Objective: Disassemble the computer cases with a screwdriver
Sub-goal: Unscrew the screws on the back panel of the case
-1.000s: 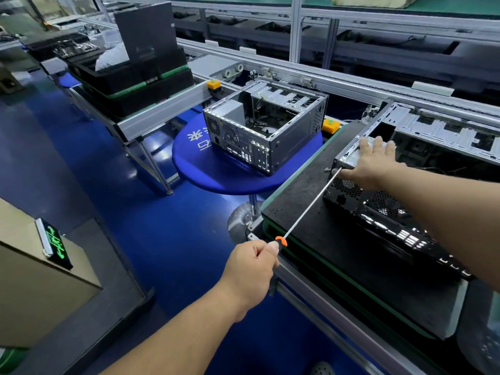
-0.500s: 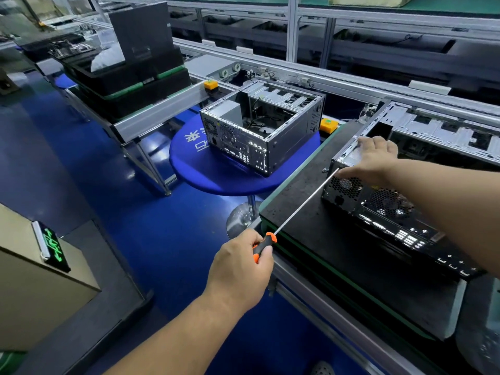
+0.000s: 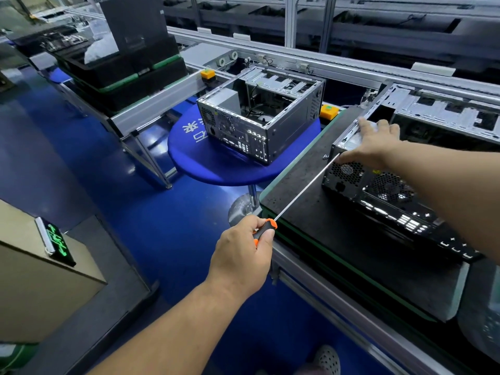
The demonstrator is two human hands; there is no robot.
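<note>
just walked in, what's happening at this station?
A person is unscrewing a computer case lying on a black pallet. The left hand grips a long orange-handled screwdriver, its tip at the case's upper rear corner. The right hand rests flat on top. Another open case sits on a blue round table.

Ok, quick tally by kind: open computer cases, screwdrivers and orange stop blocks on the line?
Computer cases: 2, one on the blue table, one on the black pallet
Screwdrivers: 1
Orange stop blocks: 2
Total: 5
</note>
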